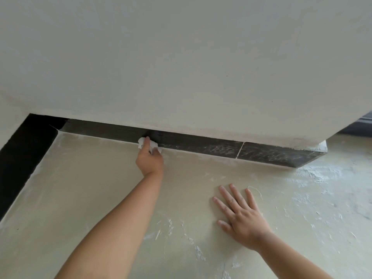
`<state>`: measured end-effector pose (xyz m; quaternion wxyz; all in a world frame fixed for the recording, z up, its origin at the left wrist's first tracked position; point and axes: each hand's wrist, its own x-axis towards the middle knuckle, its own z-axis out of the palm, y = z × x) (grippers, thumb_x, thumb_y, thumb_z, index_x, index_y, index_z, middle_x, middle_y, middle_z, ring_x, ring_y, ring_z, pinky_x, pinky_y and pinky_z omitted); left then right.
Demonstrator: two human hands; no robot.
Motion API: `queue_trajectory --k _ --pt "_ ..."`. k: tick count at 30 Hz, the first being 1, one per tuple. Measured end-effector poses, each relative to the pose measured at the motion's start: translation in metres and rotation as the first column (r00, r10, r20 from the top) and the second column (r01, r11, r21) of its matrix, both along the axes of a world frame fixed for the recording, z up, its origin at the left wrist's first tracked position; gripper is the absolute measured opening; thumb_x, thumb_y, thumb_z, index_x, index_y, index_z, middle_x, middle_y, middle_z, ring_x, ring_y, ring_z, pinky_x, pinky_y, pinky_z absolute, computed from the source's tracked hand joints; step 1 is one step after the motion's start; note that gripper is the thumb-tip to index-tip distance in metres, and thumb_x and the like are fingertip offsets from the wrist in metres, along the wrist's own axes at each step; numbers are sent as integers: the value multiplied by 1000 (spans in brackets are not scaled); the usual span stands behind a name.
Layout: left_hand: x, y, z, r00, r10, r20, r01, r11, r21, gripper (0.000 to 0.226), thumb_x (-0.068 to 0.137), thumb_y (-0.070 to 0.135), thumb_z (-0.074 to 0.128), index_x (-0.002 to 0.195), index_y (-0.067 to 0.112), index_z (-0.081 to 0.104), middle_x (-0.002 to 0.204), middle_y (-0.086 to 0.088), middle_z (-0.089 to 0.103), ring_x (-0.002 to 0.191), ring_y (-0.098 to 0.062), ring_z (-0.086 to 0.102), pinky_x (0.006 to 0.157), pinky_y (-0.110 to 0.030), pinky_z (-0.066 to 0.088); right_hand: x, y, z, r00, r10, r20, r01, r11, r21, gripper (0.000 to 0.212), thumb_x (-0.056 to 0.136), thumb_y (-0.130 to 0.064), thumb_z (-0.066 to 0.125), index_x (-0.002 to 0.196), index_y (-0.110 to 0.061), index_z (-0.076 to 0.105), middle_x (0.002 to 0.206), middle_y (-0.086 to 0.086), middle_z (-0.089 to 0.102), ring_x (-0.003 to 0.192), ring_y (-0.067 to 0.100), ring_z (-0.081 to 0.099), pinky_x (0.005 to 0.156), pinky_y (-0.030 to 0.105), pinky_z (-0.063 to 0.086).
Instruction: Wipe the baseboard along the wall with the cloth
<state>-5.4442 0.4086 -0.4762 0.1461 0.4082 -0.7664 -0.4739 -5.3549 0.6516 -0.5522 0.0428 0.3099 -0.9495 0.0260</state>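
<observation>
A dark baseboard (pixel 201 144) runs along the foot of the cream wall, from the left corner to an outer corner at the right. My left hand (pixel 150 158) reaches forward and holds a crumpled white cloth (pixel 141 142) against the baseboard near its middle, fingers curled round the cloth. The stretch to the right of the cloth shows pale dusty streaks. My right hand (pixel 239 214) lies flat on the floor with its fingers spread, well short of the baseboard.
A second dark baseboard strip (pixel 22 158) runs down the left wall from the inner corner. The pale floor (pixel 100 188) carries white dust and smears, thickest at the right. Past the wall's outer corner lies a dark opening (pixel 360 125).
</observation>
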Motion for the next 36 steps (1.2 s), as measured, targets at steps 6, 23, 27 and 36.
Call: queue_trajectory --k 6,23,27,36 --pt "7 50 -2 1000 -13 -8 14 991 131 41 90 -1 49 130 7 50 108 -2 65 84 -9 53 68 -1 31 8 -8 -5 997 -45 -58 44 999 -15 60 94 -57 3 127 -23 39 155 -1 -15 144 23 -15 109 48 3" --pt "21 16 2 998 10 -61 -4 995 98 52 88 -2 53 136 15 43 110 1 55 95 -5 47 79 0 34 13 4 -2 999 7 -33 -6 999 35 58 94 -56 4 128 -25 39 157 0 -8 144 22 -15 110 45 3" --pt "7 16 4 995 60 -85 -49 990 134 52 87 -1 56 135 14 43 115 4 59 93 9 49 73 8 28 14 4 0 1000 5 -21 -4 999 38 57 94 -56 5 128 -26 40 157 0 5 144 22 -15 110 44 3" --pt "32 104 7 966 -254 -51 258 961 96 43 88 7 57 130 14 51 113 -27 59 98 -36 55 83 -24 38 20 55 11 994 98 -51 -91 987 132 54 94 -51 2 125 -28 40 143 1 31 143 23 -16 109 43 2"
